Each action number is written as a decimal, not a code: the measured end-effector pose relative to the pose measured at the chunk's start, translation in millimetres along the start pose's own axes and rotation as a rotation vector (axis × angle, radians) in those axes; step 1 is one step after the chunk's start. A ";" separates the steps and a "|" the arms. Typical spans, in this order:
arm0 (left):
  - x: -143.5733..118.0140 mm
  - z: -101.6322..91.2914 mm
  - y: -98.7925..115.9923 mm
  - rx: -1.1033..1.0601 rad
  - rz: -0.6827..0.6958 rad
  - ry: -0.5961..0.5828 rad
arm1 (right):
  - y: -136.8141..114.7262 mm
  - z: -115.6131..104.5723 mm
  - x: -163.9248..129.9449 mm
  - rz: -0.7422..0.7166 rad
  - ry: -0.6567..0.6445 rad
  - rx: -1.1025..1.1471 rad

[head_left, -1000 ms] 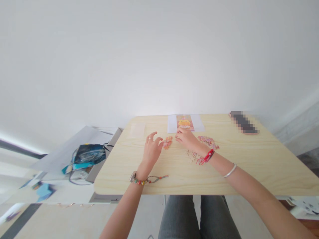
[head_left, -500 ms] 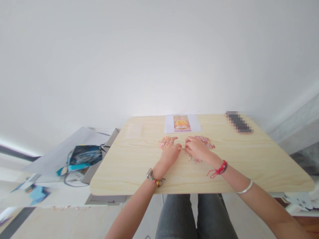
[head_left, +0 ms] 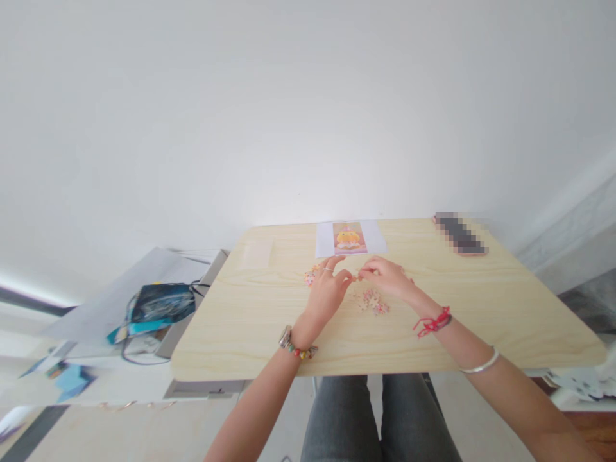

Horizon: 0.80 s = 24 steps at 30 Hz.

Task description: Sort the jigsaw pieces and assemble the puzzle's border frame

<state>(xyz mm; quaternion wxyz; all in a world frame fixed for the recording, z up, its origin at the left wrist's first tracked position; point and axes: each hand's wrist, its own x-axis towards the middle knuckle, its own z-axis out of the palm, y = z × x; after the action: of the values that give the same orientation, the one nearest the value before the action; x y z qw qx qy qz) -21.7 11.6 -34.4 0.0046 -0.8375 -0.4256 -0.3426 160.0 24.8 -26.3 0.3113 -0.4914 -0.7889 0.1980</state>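
My left hand [head_left: 328,289] is over the table left of centre, its thumb and a finger curled together at a tiny jigsaw piece [head_left: 355,278], while the upper fingers reach forward. Facing it, my right hand [head_left: 386,276] pinches at the same spot, fingertips almost meeting the left thumb. What lies between the fingertips is very small and partly covered. A pile of orange and pink jigsaw pieces [head_left: 310,276] shows beside the left hand. Nearer to me lies a loose heap of pale and pink pieces [head_left: 373,301]. Another pile is mostly hidden behind the right hand.
A sheet with a printed yellow cartoon picture [head_left: 350,237] lies at the back of the wooden table [head_left: 231,333]. A clear flat sheet [head_left: 256,254] is at back left, a blurred-out phone [head_left: 461,234] at back right. A dark bag [head_left: 163,303] rests left of the table.
My right hand has moved slightly up and right, uncovering the near heap of pieces and covering more of the right pile. My left hand has stayed nearly in place.
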 end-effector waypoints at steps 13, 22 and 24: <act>-13.4 -19.5 -6.5 -0.001 -0.008 0.041 | -21.0 2.9 -11.6 -0.314 0.069 -0.132; -19.3 -31.5 -53.0 0.122 -0.157 0.014 | -30.2 45.2 38.7 -0.409 0.016 -0.145; -16.7 -30.2 -63.6 0.152 -0.191 0.008 | -28.3 54.9 51.0 -0.401 -0.009 -0.181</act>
<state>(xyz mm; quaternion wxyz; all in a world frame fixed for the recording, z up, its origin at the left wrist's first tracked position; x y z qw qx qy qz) -91.2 31.3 -38.9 0.0373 -0.7889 -0.5284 -0.3116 87.5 57.8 -33.5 0.2955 -0.3496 -0.8869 0.0628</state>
